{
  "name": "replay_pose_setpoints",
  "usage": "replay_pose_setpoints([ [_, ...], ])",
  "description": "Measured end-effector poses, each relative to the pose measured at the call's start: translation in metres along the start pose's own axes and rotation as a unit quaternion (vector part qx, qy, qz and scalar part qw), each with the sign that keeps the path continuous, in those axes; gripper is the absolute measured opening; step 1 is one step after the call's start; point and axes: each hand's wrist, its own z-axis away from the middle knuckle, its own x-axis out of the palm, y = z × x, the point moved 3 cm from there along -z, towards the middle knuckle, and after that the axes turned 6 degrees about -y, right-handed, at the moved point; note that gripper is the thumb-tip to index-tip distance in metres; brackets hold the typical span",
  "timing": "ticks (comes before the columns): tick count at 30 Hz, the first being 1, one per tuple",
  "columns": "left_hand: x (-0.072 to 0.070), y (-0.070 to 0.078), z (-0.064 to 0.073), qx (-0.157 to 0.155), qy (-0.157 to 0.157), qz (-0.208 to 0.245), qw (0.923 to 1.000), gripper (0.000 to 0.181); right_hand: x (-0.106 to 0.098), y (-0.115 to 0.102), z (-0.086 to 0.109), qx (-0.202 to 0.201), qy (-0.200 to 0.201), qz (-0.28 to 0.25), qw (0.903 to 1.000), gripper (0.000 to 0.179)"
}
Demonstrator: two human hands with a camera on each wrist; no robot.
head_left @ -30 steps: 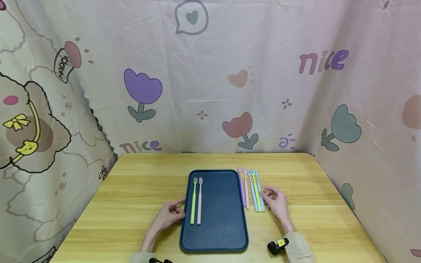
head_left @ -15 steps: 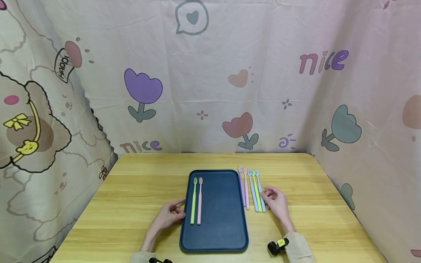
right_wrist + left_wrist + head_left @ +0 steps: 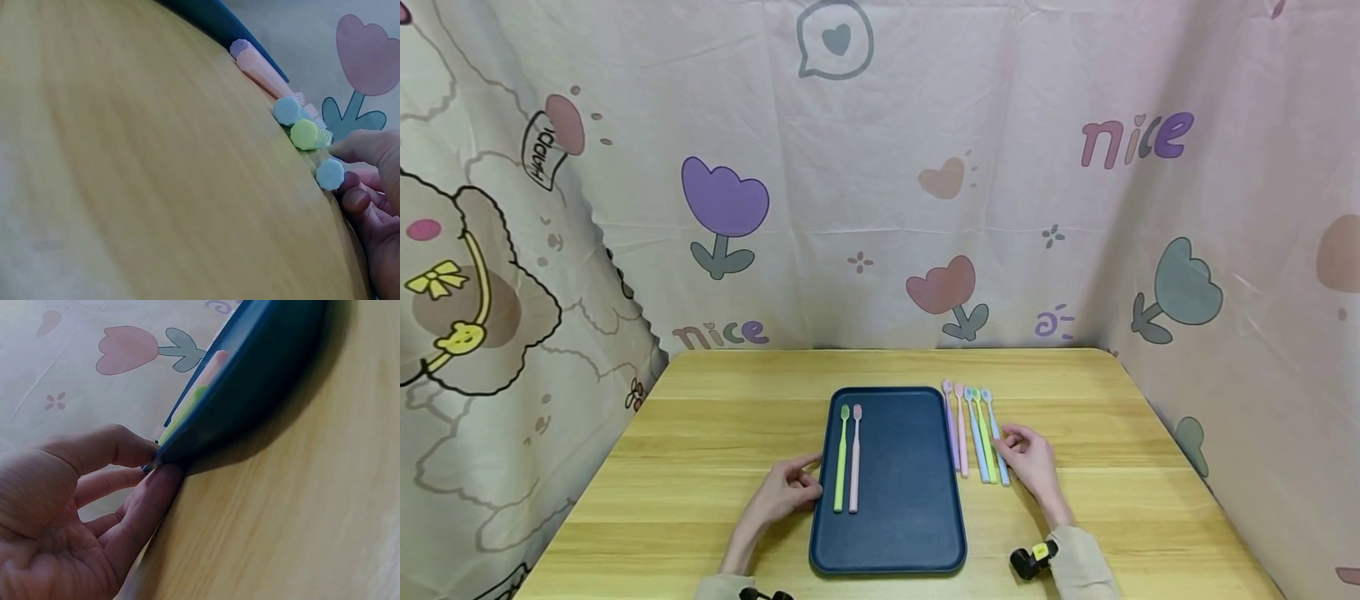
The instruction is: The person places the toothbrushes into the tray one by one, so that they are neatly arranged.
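My left hand (image 3: 782, 493) holds the left rim of a dark blue tray (image 3: 902, 467), thumb on the edge and fingers against its side in the left wrist view. A green toothbrush (image 3: 839, 479) and a pink toothbrush (image 3: 853, 479) lie side by side on the tray. My right hand (image 3: 1032, 462) pinches a blue toothbrush (image 3: 330, 174), the rightmost of a row beside the tray, with thumb and fingers at its handle. Left of it lie a yellow-green toothbrush (image 3: 304, 134), another blue toothbrush (image 3: 287, 110), a pink toothbrush (image 3: 962, 442) and a purple toothbrush (image 3: 952, 437).
All of this sits on a wooden table (image 3: 700, 433). A printed curtain (image 3: 865, 167) hangs behind the table and along its sides. The purple toothbrush lies right along the tray's right edge.
The rightmost blue toothbrush has shifted slightly right, opening a small gap from the yellow-green one. My left hand and the tray stay put.
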Motion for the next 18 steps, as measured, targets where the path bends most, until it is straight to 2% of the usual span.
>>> replay_pose_setpoints([
  [12,0.0004,0.0016,0.0005,-0.003,0.001,0.005,1.0000,0.067,0.0002,-0.0016,-0.0011,0.004,0.005,0.025,0.9997,0.033],
  [18,0.0006,0.0006,0.0007,-0.008,0.003,0.004,1.0000,0.067,0.0020,-0.0025,-0.0015,-0.002,0.019,0.033,0.9993,0.027],
])
